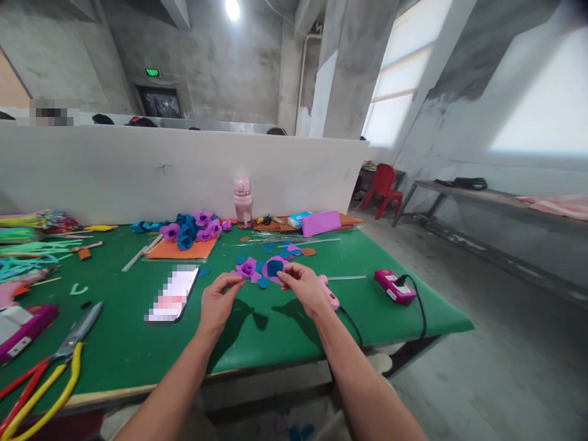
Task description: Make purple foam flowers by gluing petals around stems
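Observation:
My left hand (220, 303) and my right hand (305, 288) are raised over the green table (257, 334), fingertips pinched. The right hand pinches a purple felt piece with a blue centre (274, 268). The left fingertips pinch the edge of a small purple piece next to a purple felt flower (248, 267). Small blue felt cut-outs (263, 283) lie just beyond the hands. A pink glue gun (329, 294) lies under my right wrist.
A phone (173, 294) lies left of my hands. Scissors (76, 334) and red and yellow handled pliers (41, 392) sit near the front left edge. A pile of blue and purple felt flowers (193, 229), a pink bottle (242, 202), a pink device (394, 286) with cable, a white partition (138, 171).

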Motion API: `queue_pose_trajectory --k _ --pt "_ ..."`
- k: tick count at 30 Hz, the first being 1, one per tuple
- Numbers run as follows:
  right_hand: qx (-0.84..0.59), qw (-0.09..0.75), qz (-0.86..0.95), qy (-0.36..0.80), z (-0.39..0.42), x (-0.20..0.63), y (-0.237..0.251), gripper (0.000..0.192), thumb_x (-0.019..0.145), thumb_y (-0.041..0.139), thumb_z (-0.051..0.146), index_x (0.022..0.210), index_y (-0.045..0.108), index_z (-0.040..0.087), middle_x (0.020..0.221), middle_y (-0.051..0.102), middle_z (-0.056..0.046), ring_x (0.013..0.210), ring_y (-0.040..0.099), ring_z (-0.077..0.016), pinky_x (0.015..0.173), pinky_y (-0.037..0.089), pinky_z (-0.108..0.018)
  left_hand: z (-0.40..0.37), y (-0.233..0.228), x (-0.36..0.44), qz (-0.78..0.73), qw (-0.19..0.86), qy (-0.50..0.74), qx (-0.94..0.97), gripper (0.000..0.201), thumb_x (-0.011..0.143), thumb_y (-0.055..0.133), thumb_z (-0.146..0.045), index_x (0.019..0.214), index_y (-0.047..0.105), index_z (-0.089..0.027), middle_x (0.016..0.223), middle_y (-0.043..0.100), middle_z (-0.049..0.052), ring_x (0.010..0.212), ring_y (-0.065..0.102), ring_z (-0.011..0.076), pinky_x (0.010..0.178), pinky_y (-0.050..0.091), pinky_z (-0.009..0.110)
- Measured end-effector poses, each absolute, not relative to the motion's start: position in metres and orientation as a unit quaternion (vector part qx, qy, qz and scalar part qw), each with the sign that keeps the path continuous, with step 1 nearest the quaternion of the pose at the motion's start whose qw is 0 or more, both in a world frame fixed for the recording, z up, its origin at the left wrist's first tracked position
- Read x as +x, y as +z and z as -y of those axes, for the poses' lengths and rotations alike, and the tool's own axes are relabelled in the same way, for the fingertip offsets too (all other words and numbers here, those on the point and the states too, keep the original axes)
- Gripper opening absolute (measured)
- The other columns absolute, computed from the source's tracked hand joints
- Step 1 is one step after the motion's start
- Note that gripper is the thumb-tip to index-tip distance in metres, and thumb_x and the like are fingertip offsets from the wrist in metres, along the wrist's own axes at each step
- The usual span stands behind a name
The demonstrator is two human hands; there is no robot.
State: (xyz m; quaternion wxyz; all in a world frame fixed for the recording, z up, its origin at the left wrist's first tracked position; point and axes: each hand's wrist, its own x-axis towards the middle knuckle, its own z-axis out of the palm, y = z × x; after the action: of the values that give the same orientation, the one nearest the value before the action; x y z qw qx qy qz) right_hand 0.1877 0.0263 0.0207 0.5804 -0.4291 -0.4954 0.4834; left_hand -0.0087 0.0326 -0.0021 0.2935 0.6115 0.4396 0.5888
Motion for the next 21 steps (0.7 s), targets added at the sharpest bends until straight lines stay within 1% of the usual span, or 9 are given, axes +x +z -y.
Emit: queue_pose_trajectory --k 6,13,17,21 --pt "-0.438 0.586 0.483 0.48 -0.028 0.187 0.019 0.028 0.06 0.073 0.039 0.071 0.058 0.017 0.056 0.052 0.005 0.053 0.05 -0.0096 0.052 0.044 -0.023 -0.03 -0.003 -0.008 -0.431 0.291 0.589 0.618 0.012 0.071 0.067 -0.032 0.07 0.068 -0.02 0.075 0.064 0.001 0.074 0.058 0.0157 0.071 0.044 0.027" --pt "-0.436 0.591 0.471 0.489 -0.027 0.181 0.017 0.03 0.058 0.074 0.04 0.069 0.057 0.017 0.054 0.053 0.004 0.051 0.05 -0.0097 0.051 0.043 -0.024 -0.027 -0.003 -0.007 -0.437 0.304 0.59 0.607 0.013 0.07 0.067 -0.032 0.068 0.067 -0.02 0.075 0.064 0.001 0.074 0.058 0.0158 0.073 0.045 0.027" --pt "-0.441 0.589 0.462 0.495 -0.029 0.178 0.015 0.031 0.057 0.074 0.041 0.07 0.058 0.017 0.053 0.054 0.004 0.051 0.051 -0.0104 0.052 0.045 -0.025 -0.029 -0.005 -0.007 -0.446 0.346 0.585 0.582 0.015 0.067 0.069 -0.034 0.068 0.067 -0.019 0.074 0.064 0.001 0.075 0.058 0.0159 0.072 0.045 0.027" --pt "-0.445 0.584 0.465 0.495 -0.028 0.177 0.014 0.031 0.059 0.073 0.042 0.069 0.058 0.018 0.054 0.055 0.004 0.051 0.052 -0.0108 0.052 0.046 -0.025 -0.032 -0.01 -0.008 -0.453 0.408 0.58 0.541 0.021 0.065 0.072 -0.036 0.075 0.069 -0.018 0.076 0.068 0.003 0.074 0.059 0.0166 0.071 0.046 0.027"
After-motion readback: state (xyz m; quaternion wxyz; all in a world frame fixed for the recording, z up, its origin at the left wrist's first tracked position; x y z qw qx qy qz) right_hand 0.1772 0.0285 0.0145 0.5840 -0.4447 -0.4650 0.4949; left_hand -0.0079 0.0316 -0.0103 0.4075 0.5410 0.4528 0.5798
